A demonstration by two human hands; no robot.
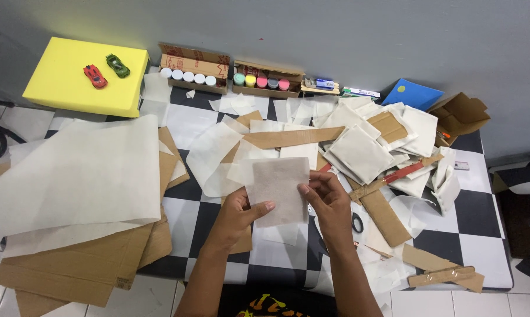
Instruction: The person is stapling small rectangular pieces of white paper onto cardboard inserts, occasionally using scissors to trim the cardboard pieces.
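Spread over the checkered surface (476, 217): large white sheet (71, 176) left of the paper rectangle (279, 188). Held up between both hands, left hand (238, 214) and right hand (329, 202) each in a pinching grip on its side edges. Likely light, limp, easily creased; best taken by opposite edges.

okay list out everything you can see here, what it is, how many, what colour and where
paper piece: one, off-white, held up between both hands
large paper sheet: one, white, left, over cardboard
cardboard sheets: several, brown, lower left
paper scraps: many, white, centre and right
cardboard strips: several, brown, among the scraps
yellow block: one, far left
toy cars: two, red and green, on the block
paint pots: five white-capped and five coloured, in two open boxes at the back
blue folder: one, back right
checkered mat: black and white, underneath
left hand: grips the piece's left edge
right hand: grips its right edge
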